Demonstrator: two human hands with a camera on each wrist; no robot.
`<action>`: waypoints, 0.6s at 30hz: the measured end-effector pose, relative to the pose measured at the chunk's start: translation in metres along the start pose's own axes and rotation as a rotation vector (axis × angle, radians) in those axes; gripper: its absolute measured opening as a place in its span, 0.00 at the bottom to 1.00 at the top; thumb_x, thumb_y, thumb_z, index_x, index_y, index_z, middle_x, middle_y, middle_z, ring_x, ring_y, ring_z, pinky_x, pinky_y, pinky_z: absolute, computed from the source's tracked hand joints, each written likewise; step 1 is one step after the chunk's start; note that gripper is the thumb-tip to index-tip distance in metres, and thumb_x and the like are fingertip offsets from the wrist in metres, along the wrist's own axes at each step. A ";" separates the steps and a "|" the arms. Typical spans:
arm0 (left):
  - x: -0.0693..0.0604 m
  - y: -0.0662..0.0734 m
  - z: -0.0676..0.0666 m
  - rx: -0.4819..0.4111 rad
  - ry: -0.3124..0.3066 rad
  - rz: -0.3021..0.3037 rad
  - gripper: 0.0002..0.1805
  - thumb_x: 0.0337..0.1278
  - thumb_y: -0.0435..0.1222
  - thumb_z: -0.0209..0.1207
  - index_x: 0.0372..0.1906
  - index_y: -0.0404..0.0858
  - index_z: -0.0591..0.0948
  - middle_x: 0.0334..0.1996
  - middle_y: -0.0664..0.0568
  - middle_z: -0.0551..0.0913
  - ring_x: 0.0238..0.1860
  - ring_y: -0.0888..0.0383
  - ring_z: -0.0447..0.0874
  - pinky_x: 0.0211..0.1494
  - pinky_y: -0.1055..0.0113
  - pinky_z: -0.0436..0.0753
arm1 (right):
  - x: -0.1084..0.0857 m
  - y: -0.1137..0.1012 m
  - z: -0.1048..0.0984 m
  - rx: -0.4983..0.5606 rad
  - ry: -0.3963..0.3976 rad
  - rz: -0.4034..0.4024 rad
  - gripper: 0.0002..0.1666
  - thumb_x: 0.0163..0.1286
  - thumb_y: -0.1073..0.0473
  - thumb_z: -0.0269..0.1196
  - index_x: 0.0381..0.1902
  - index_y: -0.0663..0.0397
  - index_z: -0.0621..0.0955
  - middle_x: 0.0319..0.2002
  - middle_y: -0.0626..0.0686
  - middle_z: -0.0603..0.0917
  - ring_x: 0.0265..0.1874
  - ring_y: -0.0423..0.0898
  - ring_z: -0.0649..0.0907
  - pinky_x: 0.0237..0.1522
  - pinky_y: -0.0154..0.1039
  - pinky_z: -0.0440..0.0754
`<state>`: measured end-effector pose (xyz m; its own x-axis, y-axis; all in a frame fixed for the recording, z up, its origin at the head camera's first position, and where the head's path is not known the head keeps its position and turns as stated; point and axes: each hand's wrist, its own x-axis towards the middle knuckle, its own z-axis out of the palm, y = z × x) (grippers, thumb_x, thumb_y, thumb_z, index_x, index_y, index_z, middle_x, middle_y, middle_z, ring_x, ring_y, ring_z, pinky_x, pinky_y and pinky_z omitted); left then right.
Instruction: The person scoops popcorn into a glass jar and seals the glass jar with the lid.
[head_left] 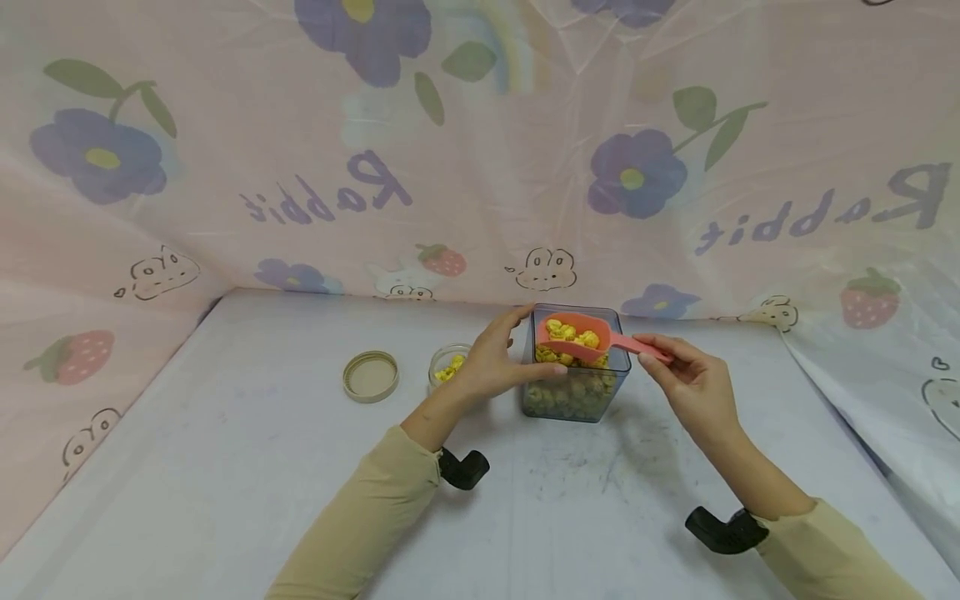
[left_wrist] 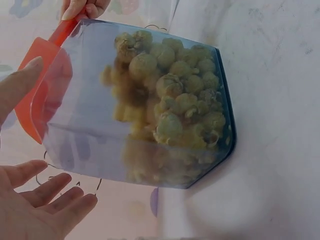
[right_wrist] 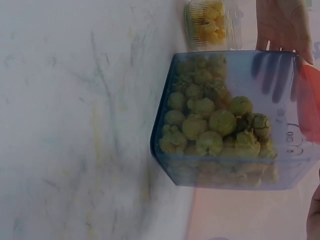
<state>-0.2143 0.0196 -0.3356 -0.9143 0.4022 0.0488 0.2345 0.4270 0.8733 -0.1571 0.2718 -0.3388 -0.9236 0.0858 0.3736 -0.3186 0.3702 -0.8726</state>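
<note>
Reaching in from the near side: two tan sleeves (head_left: 360,517), black mounts (head_left: 464,470) at the wrists. Right hand (head_left: 696,392) pinches the scoop (head_left: 577,352) by its handle, right of the tub (left_wrist: 90,110). Left hand (head_left: 487,362) spread, fingers roughly straight at tub's left side, thumb at near rim; can't tell if fingers touch. Tub upright between the hands, part-filled with popcorn (right_wrist: 222,122); scoop over its open top, loaded, handle crossing the right rim. Jar (right_wrist: 192,25) with popcorn just left, partly behind left hand. Lid (head_left: 371,377) left of that. Room: tabletop (head_left: 247,450) stretches widely left and nearside. Back edge tight behind tub, printed curtain (head_left: 480,167) rising there.
</note>
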 end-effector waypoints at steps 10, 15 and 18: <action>-0.009 -0.003 -0.009 0.074 0.047 0.064 0.51 0.43 0.51 0.73 0.73 0.48 0.60 0.72 0.52 0.61 0.72 0.52 0.57 0.73 0.50 0.61 | -0.004 -0.009 0.007 0.072 0.000 -0.026 0.17 0.65 0.70 0.62 0.50 0.74 0.79 0.39 0.37 0.84 0.31 0.33 0.79 0.35 0.20 0.80; -0.015 -0.007 -0.015 0.101 0.067 0.087 0.50 0.43 0.50 0.73 0.72 0.45 0.61 0.70 0.52 0.63 0.71 0.53 0.59 0.72 0.50 0.62 | -0.007 -0.013 0.013 0.065 -0.008 -0.050 0.17 0.65 0.70 0.62 0.50 0.76 0.79 0.40 0.37 0.84 0.31 0.33 0.79 0.36 0.20 0.80; -0.018 -0.010 -0.020 0.126 0.079 0.101 0.50 0.42 0.50 0.73 0.72 0.44 0.62 0.70 0.51 0.64 0.71 0.53 0.60 0.72 0.51 0.63 | -0.010 -0.016 0.016 0.101 -0.012 -0.058 0.17 0.65 0.71 0.62 0.50 0.76 0.78 0.41 0.38 0.84 0.33 0.34 0.80 0.37 0.20 0.80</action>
<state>-0.2064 -0.0081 -0.3354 -0.9058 0.3856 0.1758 0.3619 0.4879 0.7944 -0.1466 0.2502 -0.3340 -0.9053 0.0562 0.4210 -0.3906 0.2791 -0.8773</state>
